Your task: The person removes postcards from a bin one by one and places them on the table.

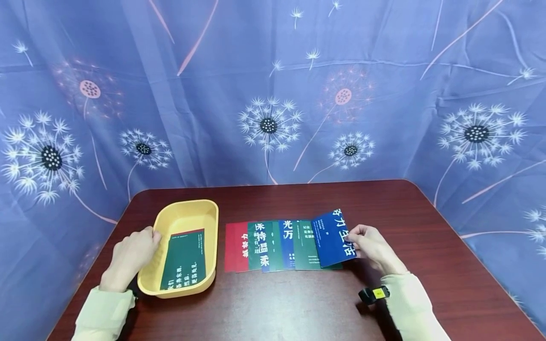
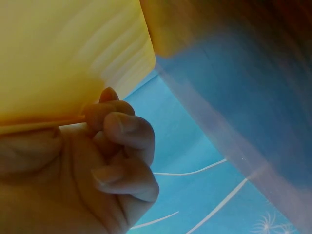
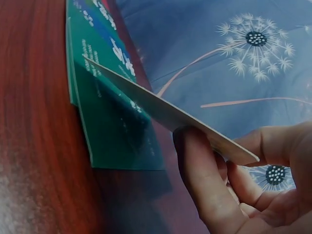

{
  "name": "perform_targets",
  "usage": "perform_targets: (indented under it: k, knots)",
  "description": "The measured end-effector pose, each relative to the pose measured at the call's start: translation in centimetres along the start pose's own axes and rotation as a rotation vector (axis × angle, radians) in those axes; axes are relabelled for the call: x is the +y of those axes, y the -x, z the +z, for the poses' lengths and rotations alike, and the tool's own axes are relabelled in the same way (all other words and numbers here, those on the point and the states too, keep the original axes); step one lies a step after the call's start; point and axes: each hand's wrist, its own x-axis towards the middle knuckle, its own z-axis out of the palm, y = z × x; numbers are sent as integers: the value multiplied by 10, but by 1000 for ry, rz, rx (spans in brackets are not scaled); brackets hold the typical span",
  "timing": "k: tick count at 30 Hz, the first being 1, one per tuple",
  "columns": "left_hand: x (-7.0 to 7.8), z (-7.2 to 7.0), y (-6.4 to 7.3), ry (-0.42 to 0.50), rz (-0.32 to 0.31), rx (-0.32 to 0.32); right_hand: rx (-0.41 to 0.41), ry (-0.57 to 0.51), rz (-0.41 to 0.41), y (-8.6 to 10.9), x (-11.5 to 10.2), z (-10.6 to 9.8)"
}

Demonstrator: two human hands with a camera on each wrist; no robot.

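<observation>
My left hand (image 1: 133,255) grips the left rim of a yellow plastic basin (image 1: 215,246), fingers curled over its edge in the left wrist view. Inside the basin lies a green card (image 1: 184,258) with white writing. At the right, my right hand (image 1: 373,245) pinches a blue card (image 1: 333,239) with white characters by its right edge, between thumb and fingers. The right wrist view has this card edge-on, tilted above a green card (image 3: 117,131). An overlapping row of cards runs leftward from there, with a red card (image 1: 232,246) at its left end.
All of this is on a dark reddish-brown table (image 1: 273,303). A blue cloth (image 1: 273,57) printed with dandelions hangs behind and at the sides. A black band with a yellow label (image 1: 378,293) is around the right wrist.
</observation>
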Motion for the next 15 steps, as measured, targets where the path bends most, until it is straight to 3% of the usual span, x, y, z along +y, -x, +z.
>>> perform_targets:
  k: [10, 13, 15]
  knots:
    - [0, 1, -1, 2, -4, -4, 22, 32, -8, -4, 9, 10]
    - [1, 1, -1, 2, -3, 1, 70, 136, -25, -5, 11, 13]
    - [1, 0, 0, 0, 0, 7, 122, 263, -41, -5, 12, 14]
